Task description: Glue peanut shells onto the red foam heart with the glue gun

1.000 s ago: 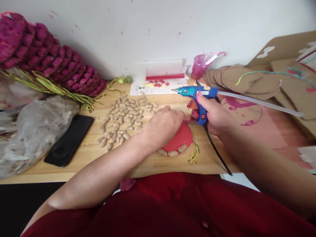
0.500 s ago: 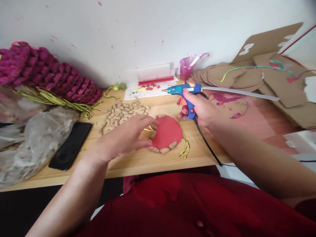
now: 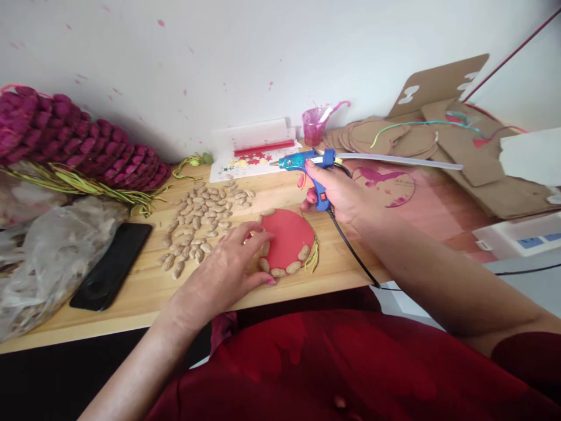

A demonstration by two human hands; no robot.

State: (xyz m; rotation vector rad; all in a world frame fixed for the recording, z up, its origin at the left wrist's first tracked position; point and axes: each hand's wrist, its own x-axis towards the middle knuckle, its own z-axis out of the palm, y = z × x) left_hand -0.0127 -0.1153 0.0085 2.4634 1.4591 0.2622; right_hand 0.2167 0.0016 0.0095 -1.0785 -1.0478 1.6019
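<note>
On the near side of the table lies the disc. At its left edge the left hand curves, thumb and fingers apart; contact with rim peanuts cannot be told. The right hand grips the glue gun. Keep the nozzle clear of fingers; seat peanuts flush.

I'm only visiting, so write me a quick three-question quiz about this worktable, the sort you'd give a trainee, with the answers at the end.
1. Which hand holds the blue glue gun?
2. True or false: the black phone lies to the left of the red disc.
3. Fill in the blank: part of the red disc's edge is lined with ____.

Key: 1. The right hand. 2. True. 3. Peanuts.
</note>
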